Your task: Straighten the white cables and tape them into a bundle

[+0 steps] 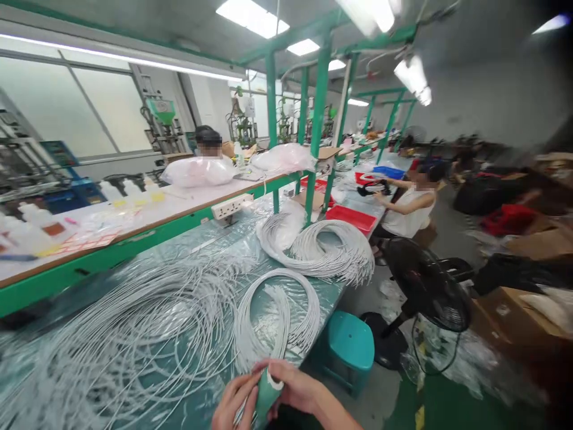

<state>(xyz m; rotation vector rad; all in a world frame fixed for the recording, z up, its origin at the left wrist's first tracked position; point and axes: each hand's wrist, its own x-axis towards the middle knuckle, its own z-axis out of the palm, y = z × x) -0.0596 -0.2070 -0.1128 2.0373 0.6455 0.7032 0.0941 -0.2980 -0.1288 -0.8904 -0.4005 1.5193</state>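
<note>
Both my hands meet at the bottom edge of the view, over the near edge of the green workbench [224, 239]. My left hand [233, 403] and my right hand [298, 388] are closed together around a teal roll with a white rim [268, 391], pressed against the end of a bundle of white cables [277, 316]. That bundle loops in a coil just above my hands. A large loose spread of white cables [134, 334] covers the bench to the left. Two more coiled bundles [326, 251] lie farther along the bench.
A teal stool [349, 346] stands beside the bench, with a black floor fan [425, 286] to its right. A raised shelf [134, 221] holds bottles and plastic bags. One seated person [409, 206] works at the far bench; another sits behind the shelf. Cardboard boxes [514, 310] crowd the right.
</note>
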